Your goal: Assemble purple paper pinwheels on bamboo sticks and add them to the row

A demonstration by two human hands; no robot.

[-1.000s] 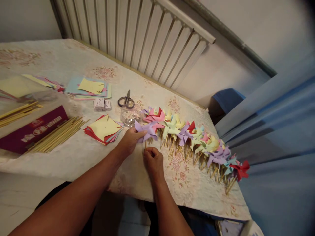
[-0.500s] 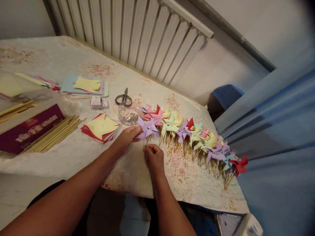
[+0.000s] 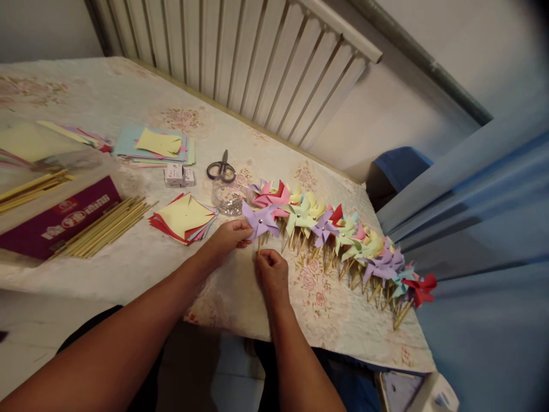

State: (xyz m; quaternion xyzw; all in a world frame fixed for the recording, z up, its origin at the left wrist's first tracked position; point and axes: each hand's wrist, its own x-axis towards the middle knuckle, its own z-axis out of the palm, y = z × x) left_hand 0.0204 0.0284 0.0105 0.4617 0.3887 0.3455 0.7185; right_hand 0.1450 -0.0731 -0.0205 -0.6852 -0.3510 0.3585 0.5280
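Observation:
A light purple paper pinwheel (image 3: 261, 220) with a pin at its centre stands upright between my hands. My right hand (image 3: 274, 273) is closed, pinching its thin wooden stick (image 3: 259, 245) below the blades. My left hand (image 3: 234, 236) has its thumb and fingers pressed together at the pinwheel's left blade. Behind and to the right lies a long row of finished pinwheels (image 3: 343, 234) in purple, green, yellow, pink and red, sticks towards me. Close to my left hand are a clear dish of small metal pins (image 3: 231, 205) and a stack of cut paper squares (image 3: 184, 217).
Scissors (image 3: 222, 169) lie behind the dish. Further left are small white boxes (image 3: 174, 175), coloured paper sheets (image 3: 128, 143), a bundle of wooden sticks (image 3: 105, 229) and a purple box (image 3: 64, 220). A radiator (image 3: 240, 57) stands behind the table; a blue curtain (image 3: 484, 257) hangs at the right.
The view has shifted slightly, moving most things a little to the right. My left fingers have come round to the front of the pinwheel's left blade. The right hand keeps its pinch on the stick.

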